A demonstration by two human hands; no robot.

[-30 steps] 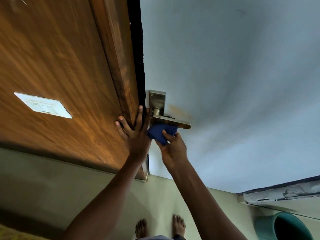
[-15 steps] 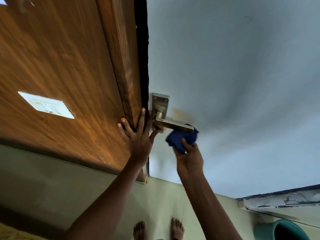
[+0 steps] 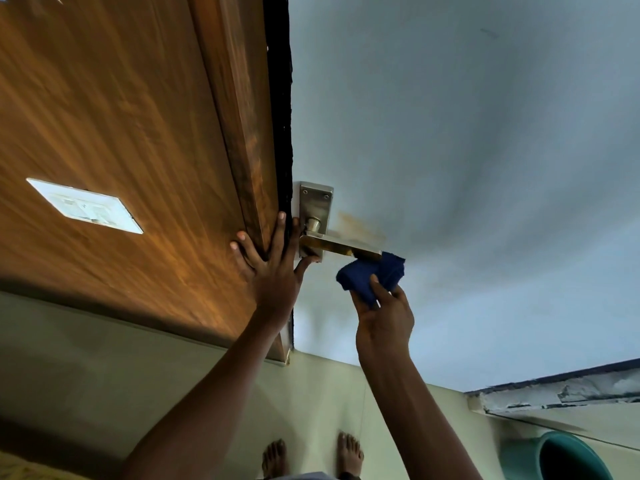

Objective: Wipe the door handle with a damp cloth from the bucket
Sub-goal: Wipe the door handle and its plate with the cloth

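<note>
A brass lever door handle (image 3: 337, 246) on a steel backplate (image 3: 316, 201) sticks out from the pale blue door face (image 3: 467, 161). My right hand (image 3: 384, 315) is shut on a bunched dark blue cloth (image 3: 372, 273), which presses against the underside of the lever's free right end. My left hand (image 3: 272, 268) lies flat with fingers spread on the wooden door edge (image 3: 242, 133), its thumb touching the bottom of the backplate. A teal bucket (image 3: 568, 457) stands on the floor at the bottom right, partly cut off by the frame.
A brown wooden panel (image 3: 104, 116) with a white switch plate (image 3: 85, 206) fills the left. Pale floor tiles (image 3: 86, 368) lie below, with my bare feet (image 3: 311, 457) on them. A chipped white threshold step (image 3: 561, 393) runs at the right, above the bucket.
My right hand has slid the blue cloth along the lever from near the spindle out to its free right end. My left hand stays pressed on the door edge.
</note>
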